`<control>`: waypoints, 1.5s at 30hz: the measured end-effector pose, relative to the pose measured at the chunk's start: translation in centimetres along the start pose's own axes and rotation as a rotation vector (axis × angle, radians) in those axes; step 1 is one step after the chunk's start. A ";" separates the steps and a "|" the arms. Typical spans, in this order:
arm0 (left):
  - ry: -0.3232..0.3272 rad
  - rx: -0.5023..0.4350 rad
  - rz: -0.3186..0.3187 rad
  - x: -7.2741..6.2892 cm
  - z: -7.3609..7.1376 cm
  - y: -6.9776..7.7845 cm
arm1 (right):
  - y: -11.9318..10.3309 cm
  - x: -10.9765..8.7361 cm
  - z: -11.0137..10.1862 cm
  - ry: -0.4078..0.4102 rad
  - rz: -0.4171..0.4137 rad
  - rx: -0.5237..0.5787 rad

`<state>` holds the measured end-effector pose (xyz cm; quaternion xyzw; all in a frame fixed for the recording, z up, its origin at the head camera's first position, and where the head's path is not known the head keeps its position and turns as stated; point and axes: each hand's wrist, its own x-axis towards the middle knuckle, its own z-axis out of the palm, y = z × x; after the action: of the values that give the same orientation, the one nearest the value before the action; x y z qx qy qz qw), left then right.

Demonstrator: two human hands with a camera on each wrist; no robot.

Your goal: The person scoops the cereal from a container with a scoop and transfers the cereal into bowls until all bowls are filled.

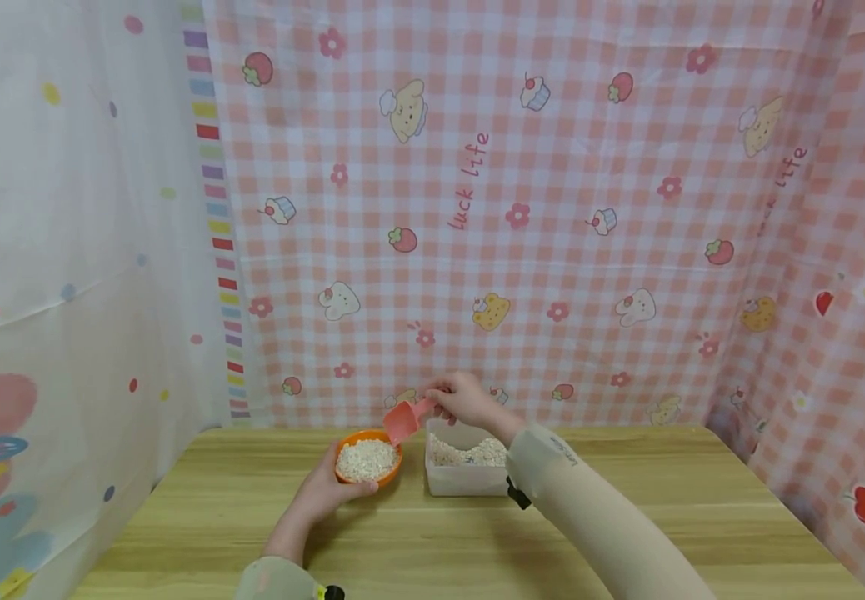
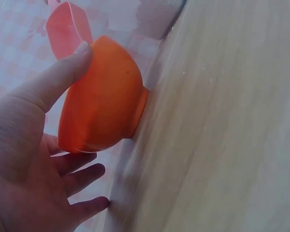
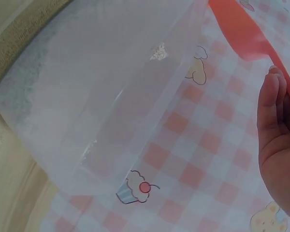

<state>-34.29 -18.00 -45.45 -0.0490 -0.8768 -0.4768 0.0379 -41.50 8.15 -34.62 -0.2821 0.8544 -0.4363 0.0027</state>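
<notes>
An orange bowl (image 1: 340,475) stands on the table, heaped with pale grains (image 1: 367,460) that look like rolled oats. My left hand (image 1: 325,486) holds the bowl from its left side; in the left wrist view the thumb (image 2: 63,77) lies at one side of the rim and fingers reach the opposite side. The right hand (image 1: 465,398) grips the handle of a pink scoop (image 1: 402,422), whose tilted head hangs at the bowl's right rim. To the right of the bowl is a translucent plastic box (image 1: 466,482) holding more grains, below the right hand.
Wooden table (image 1: 372,542) under everything. Behind it hangs a pink checked curtain (image 1: 567,167), and a white printed curtain (image 1: 102,208) closes off the left side. A few tiny pale specks lie on the wood near the bowl in the left wrist view.
</notes>
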 end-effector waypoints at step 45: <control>-0.109 0.050 0.194 2.1 9.7 8.7 | 4.8 -6.5 -9.9 -0.035 0.223 -0.004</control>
<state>-35.45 -5.05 -43.19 -0.1586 -0.8804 -0.4454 0.0373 -40.86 20.85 -33.63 -0.1929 0.8812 -0.4266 0.0657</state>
